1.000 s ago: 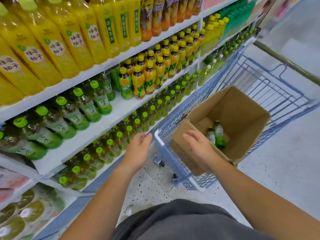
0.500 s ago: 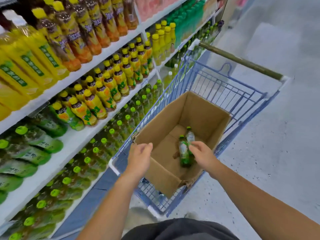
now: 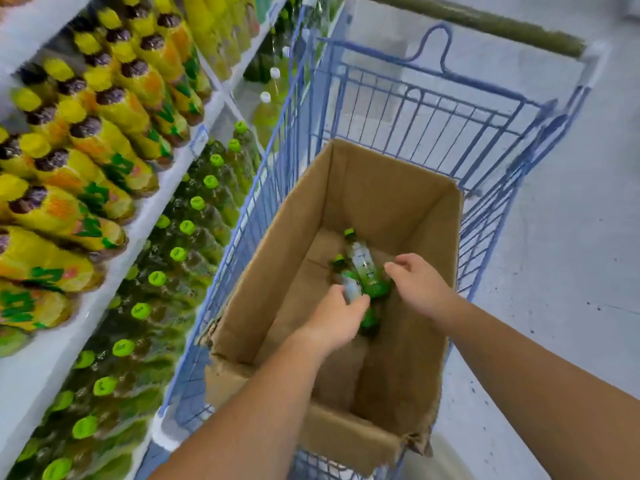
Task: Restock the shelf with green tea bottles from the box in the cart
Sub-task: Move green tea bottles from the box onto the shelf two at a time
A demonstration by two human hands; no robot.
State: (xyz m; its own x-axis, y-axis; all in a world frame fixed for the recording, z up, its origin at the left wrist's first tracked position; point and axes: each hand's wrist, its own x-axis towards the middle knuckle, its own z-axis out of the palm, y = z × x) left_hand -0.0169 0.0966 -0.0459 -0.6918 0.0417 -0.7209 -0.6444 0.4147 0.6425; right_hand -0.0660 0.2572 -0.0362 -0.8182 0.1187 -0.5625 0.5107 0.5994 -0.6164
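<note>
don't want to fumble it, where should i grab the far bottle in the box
Grip the far bottle round its labelled middle, from above and its right side: it lies flat, cap pointing away, the other bottle close along its left, the right hand open beside it.

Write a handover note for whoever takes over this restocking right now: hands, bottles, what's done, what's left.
Left hand: grips the near bottle inside the box.
Right hand: at the far bottle, grip unclear.
Both bottles lie on the box floor; the box sits in the cart beside the shelf.
Done: reach into the box.
Left: lift both out, set them in the shelf's green tea row.
</note>
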